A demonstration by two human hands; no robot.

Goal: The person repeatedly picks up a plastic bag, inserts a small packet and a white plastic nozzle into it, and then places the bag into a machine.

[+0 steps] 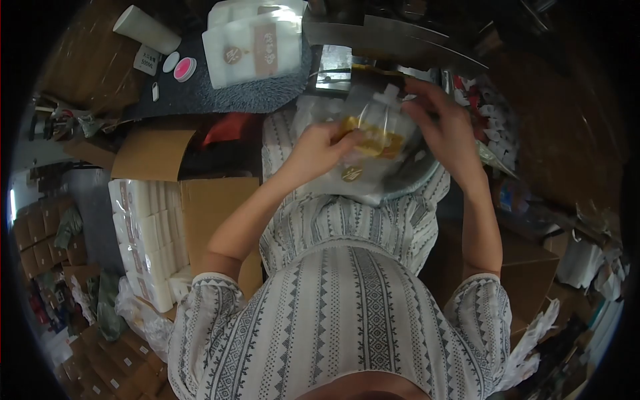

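clear spout pouch (pixel 373 143) held lengthwise, spout pointing away – left hand (pixel 319 150) and right hand (pixel 448 127) clasping its sides

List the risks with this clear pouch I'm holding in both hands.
1. The pouch hangs above the lap, pinched by the left hand at its side and the right hand near the spout. A loose grip could drop it.
2. Whether the spout is sealed cannot be told. Squeezing might push the yellow contents out onto the dress.
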